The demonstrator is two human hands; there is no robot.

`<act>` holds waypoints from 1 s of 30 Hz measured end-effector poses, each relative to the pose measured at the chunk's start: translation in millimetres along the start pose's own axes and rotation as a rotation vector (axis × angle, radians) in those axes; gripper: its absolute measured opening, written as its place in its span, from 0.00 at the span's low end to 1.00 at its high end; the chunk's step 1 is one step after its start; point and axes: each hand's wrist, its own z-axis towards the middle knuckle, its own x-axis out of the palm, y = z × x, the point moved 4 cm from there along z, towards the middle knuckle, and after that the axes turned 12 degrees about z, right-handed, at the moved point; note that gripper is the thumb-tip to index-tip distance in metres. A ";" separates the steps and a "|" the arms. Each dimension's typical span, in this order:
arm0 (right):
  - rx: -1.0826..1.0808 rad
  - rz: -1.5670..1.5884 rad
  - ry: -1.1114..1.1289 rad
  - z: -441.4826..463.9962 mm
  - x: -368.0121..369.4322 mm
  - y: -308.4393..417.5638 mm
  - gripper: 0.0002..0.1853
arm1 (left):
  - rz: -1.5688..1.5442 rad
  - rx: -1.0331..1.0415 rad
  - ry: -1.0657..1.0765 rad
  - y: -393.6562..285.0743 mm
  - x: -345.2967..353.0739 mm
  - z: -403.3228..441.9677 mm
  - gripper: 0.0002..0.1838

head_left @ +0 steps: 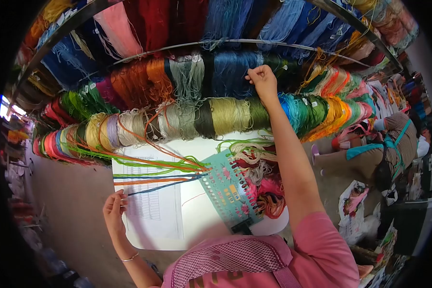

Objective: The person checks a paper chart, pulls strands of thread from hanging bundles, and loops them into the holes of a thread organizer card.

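Observation:
My left hand (114,211) is at the left edge of the white table, its fingertips closed on the end of a blue thread strand (165,185). That strand runs to a teal card (221,180) with holes along its edges, printed with pink flowers. Orange strands (139,182) and green strands (149,168) also spread left from the card. Bundles of pink, cream and red thread (261,187) hang off its right side. Raised in front of hanging blue skeins (237,72), my right hand (261,79) has its fingers pinched together; anything between them is too small to make out.
A rail of thread skeins (230,116) in many colours crosses behind the white table (197,211). More skeins hang above on curved metal bars (177,47). Printed sheets (149,206) lie under the strands. At the right, another person (389,149) bends over near plastic bags (355,211).

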 end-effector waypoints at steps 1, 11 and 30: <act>-0.012 -0.008 -0.014 -0.7 2.1 1.5 0.09 | 0.001 -0.006 0.005 0.6 1.7 -0.2 0.11; -0.072 -0.304 -0.102 3.5 -1.3 5.5 0.11 | 0.001 -0.024 0.038 11.4 6.3 -0.8 0.12; 0.141 0.382 0.006 -10.3 6.2 21.0 0.05 | -0.050 -0.041 0.039 22.4 7.3 -9.4 0.13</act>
